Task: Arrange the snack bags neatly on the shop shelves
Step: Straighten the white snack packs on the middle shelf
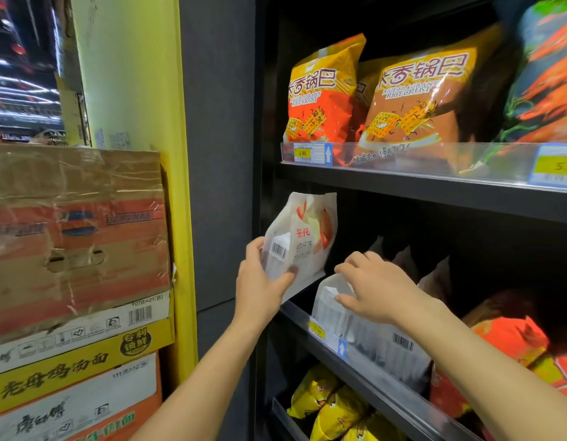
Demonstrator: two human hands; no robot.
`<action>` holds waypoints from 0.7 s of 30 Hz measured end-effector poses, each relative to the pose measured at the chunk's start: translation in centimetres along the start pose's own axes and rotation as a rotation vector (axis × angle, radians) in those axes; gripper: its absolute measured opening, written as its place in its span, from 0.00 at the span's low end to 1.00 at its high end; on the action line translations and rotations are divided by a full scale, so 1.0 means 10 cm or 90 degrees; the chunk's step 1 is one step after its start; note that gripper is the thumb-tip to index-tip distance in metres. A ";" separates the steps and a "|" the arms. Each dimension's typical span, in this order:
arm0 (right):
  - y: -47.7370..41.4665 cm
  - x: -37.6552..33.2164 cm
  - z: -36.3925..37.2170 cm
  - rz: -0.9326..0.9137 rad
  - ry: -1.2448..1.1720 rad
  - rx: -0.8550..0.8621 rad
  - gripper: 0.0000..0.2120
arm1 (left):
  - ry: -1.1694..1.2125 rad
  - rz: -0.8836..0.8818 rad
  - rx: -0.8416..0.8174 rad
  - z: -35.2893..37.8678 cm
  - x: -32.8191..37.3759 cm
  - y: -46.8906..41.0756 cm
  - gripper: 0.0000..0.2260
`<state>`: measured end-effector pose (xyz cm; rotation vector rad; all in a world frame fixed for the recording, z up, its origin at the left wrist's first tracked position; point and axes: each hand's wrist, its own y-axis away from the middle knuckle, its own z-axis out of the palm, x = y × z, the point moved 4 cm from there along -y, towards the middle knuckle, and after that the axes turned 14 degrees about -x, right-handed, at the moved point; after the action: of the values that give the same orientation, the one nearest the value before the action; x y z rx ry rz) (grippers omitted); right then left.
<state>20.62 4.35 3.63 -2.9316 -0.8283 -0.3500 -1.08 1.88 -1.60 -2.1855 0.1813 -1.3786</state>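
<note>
The grip of the left hand (260, 281) is closed on the lower part of a white plastic snack bag with red print (304, 237): the thumb lies across the front just under the barcode label and the fingers curl behind. The bag is upright and in the air at the left end of the black middle shelf (295, 313), above its front rail and not set down.

It looks light and puffed with air, its film soft, crinkly and probably slippery, and the snacks inside are likely brittle. A loose hold on the side or bottom seam, as here, suits it better than a squeeze across the belly, which could crush what is inside.

The right hand (374, 288) bends over the top edge of the front bag in a row of white snack bags (380, 338) standing on the same shelf. Its fingers curl over the seam and the thumb sits on the near face, so it seems to pinch and steady that edge. How firmly it does so cannot be told.

A gap shows to the left of this row, a likely place for the held bag. Beyond are orange rice-crust bags (323, 100) on the shelf above, yellow bags (326, 402) below, and stacked cardboard boxes (75, 233) at the left.
</note>
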 end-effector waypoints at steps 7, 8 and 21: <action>0.02 0.02 0.00 -0.014 0.009 0.003 0.30 | -0.019 -0.017 -0.026 0.47 -0.25 -0.25 0.31; 0.03 0.02 0.00 -0.015 0.011 0.005 0.30 | -0.023 -0.018 -0.025 0.52 -0.28 -0.27 0.30; 0.13 0.08 0.05 -0.021 0.020 0.011 0.30 | -0.047 -0.112 -0.061 0.98 -0.71 -0.39 0.32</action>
<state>22.09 3.72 3.36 -2.8915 -0.8728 -0.3874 3.42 11.60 -8.42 -2.3751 0.0287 -1.4052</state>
